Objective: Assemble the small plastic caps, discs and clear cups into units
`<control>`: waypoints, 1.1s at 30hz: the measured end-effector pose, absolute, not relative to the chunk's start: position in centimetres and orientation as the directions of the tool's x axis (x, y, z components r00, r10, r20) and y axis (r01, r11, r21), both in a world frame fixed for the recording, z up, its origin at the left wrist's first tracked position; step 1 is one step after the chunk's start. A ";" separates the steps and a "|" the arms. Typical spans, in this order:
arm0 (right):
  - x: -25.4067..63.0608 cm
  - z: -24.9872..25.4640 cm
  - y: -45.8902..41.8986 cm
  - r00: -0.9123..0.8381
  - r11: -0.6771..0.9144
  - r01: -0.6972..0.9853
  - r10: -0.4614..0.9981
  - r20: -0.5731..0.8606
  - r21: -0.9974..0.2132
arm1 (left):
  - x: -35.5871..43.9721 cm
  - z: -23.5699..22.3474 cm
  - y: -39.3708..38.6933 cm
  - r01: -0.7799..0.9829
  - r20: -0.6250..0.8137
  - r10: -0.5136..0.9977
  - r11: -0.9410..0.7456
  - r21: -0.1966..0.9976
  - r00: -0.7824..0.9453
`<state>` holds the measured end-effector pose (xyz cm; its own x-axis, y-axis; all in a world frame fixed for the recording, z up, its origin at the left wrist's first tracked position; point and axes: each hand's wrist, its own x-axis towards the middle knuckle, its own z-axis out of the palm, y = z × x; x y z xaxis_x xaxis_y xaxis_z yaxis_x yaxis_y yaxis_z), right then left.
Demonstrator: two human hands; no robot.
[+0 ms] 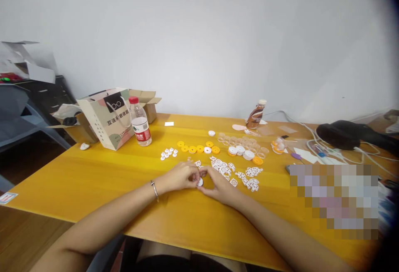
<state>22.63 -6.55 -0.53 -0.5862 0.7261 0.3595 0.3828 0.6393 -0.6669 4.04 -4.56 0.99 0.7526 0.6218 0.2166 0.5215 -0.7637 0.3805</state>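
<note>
Between the fingertips of my left hand [182, 177] and my right hand [218, 185] is a small round white plastic piece [200, 182]. Both hands pinch it just above the table, and fingers cover part of it. Beyond my right hand spreads a pile of white openwork plastic pieces [220, 165]. Past my fingers lies a row of yellow round discs [192, 149] with a white ring [208, 150] among them. Small white knob-like pieces [168, 153] form a cluster beyond my left wrist.
Clear plastic rings [241, 142] and stacked white lids [248, 154] lie toward the back right. A water bottle [140, 124], a paper bag [106, 122] and a cardboard box [146, 101] stand at left. A brown drink bottle [256, 116] and white cables [308, 132] are at the back right.
</note>
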 end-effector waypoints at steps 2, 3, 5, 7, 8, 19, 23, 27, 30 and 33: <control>22.7 -0.5 -6.5 -0.574 0.626 0.378 0.736 0.358 -0.682 | 4.0 1.1 -4.6 0.519 0.253 0.621 -0.770 0.370 0.742; 22.7 -0.6 -6.5 -0.566 0.607 0.363 0.746 0.350 -0.707 | 3.9 1.2 -4.6 0.521 0.281 0.625 -0.771 0.366 0.728; 22.6 -0.8 -6.3 -0.539 0.532 0.308 0.781 0.316 -0.789 | 3.9 1.5 -4.7 0.526 0.342 0.632 -0.772 0.357 0.695; 22.4 -1.1 -6.2 -0.510 0.428 0.221 0.817 0.270 -0.876 | 3.9 1.8 -4.9 0.524 0.395 0.627 -0.779 0.344 0.671; 22.3 -1.2 -6.1 -0.495 0.379 0.170 0.831 0.254 -0.910 | 4.0 2.0 -5.0 0.519 0.417 0.621 -0.783 0.342 0.663; 22.5 -1.1 -5.4 -0.244 0.205 0.015 0.950 0.196 -0.979 | 0.0 2.9 -1.9 0.547 0.287 0.687 -0.714 0.437 0.667; 22.5 -1.1 -5.3 -0.233 0.186 0.016 0.956 0.177 -0.982 | -1.9 2.7 -0.7 0.530 0.163 0.650 -0.718 0.451 0.742; 22.5 -1.0 -5.3 -0.241 0.171 0.036 0.958 0.158 -0.985 | -1.6 2.3 -0.8 0.469 0.131 0.591 -0.739 0.483 0.796; 22.6 -0.9 -5.3 -0.246 0.172 0.044 0.956 0.157 -0.984 | -1.0 1.8 -0.9 0.449 0.129 0.560 -0.764 0.465 0.819; 22.7 -0.9 -5.3 -0.247 0.177 0.049 0.956 0.160 -0.983 | -0.8 1.4 -0.8 0.439 0.157 0.555 -0.774 0.455 0.817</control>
<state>22.67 -5.30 -0.93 -0.2473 0.9557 0.1598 0.0488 0.1770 -0.9830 -0.80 -0.84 1.40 0.8168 0.5552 0.1566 0.4392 -0.7745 0.4553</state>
